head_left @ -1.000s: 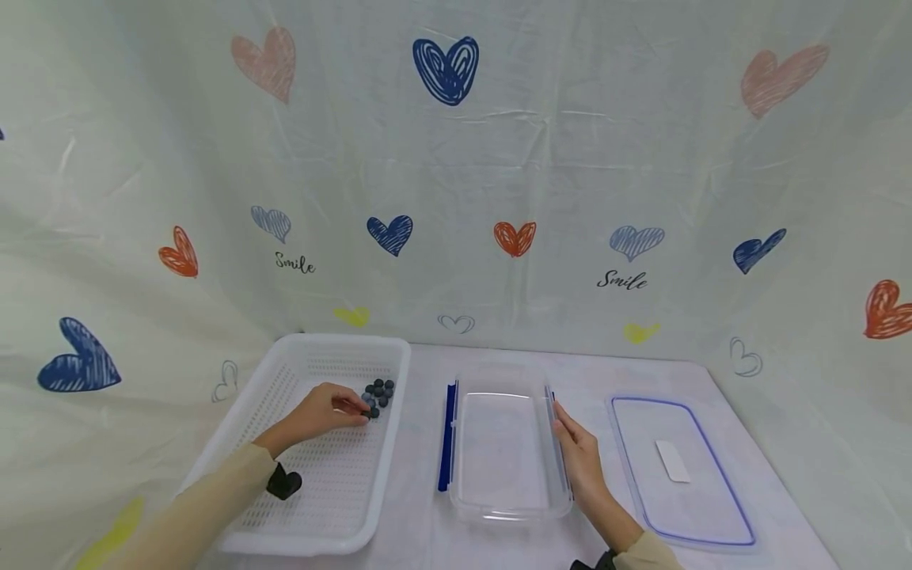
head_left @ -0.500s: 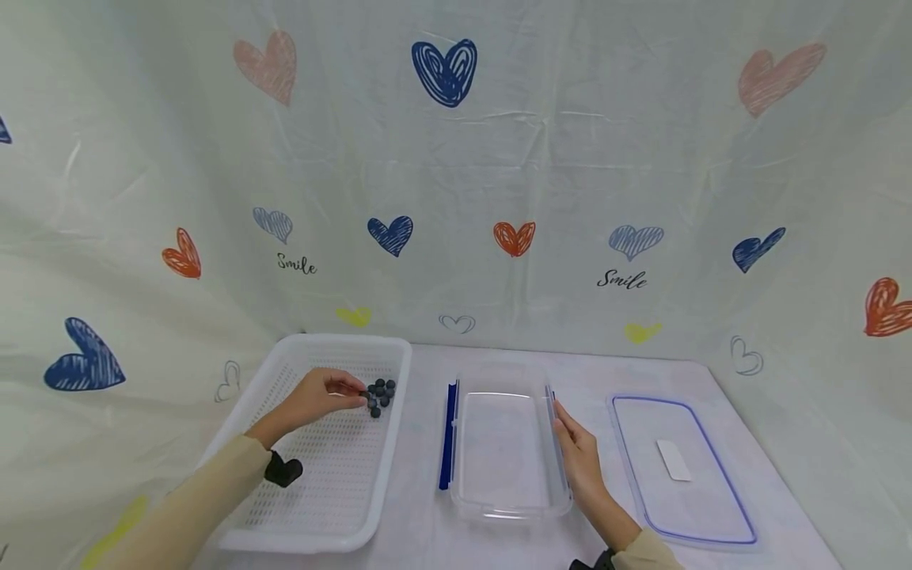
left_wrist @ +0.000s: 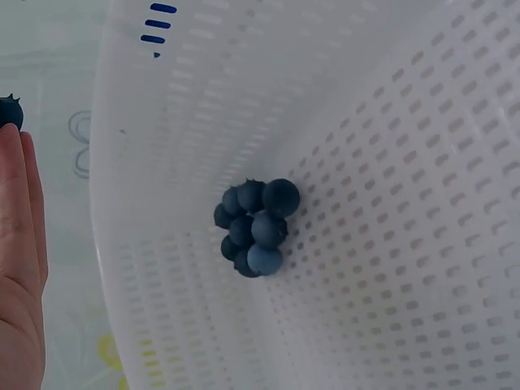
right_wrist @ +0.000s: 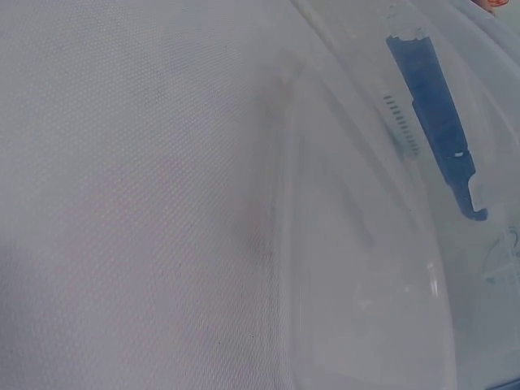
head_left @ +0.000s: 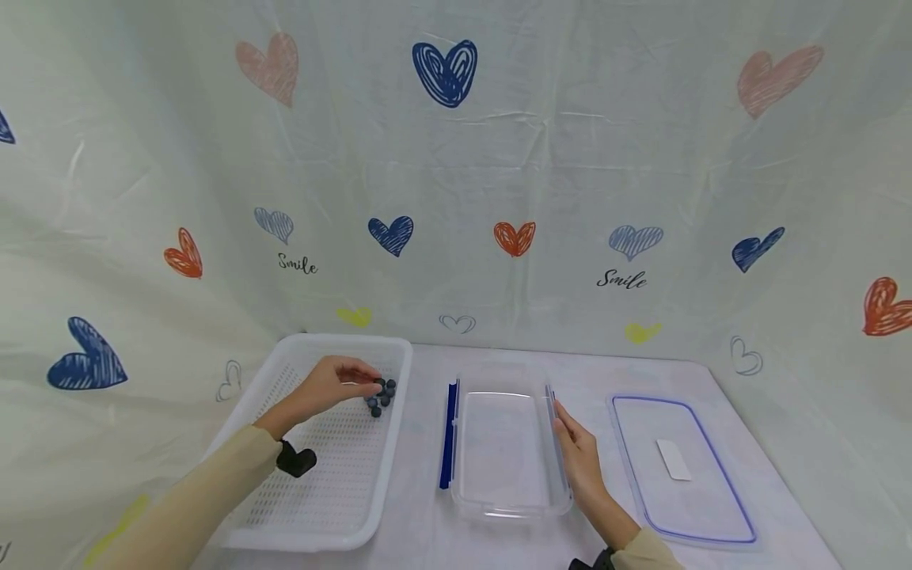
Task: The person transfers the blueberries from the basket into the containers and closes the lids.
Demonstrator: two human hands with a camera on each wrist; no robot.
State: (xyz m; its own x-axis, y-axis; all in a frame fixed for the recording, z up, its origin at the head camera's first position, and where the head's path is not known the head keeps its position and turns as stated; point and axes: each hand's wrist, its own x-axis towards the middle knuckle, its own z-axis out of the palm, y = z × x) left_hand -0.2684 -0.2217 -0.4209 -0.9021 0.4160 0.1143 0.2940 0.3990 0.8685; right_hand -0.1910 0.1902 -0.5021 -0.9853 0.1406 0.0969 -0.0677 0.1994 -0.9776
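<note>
My left hand (head_left: 331, 388) is over the white perforated basket (head_left: 335, 522), pinching a blueberry (left_wrist: 10, 111) between thumb and fingertips. Below it, a cluster of several blueberries (left_wrist: 256, 231) sits against the basket's side, near its far right corner. To the right stands a lidless clear plastic container (head_left: 506, 455) with a blue clip flap (head_left: 448, 439) folded out on its left side. My right hand (head_left: 584, 463) holds the container's right side, fingers along the outer wall. The right wrist view shows the container's clear wall close up.
A clear lid (head_left: 701, 491) with a blue seal and a white label (head_left: 673, 460) lies flat on the table at right. Behind the table (head_left: 427, 546) hangs a pale curtain (head_left: 456, 174) printed with hearts.
My left hand has moved slightly right and farther back over the blueberries, and now rises a little with one pinched. The right hand and container have stayed in place.
</note>
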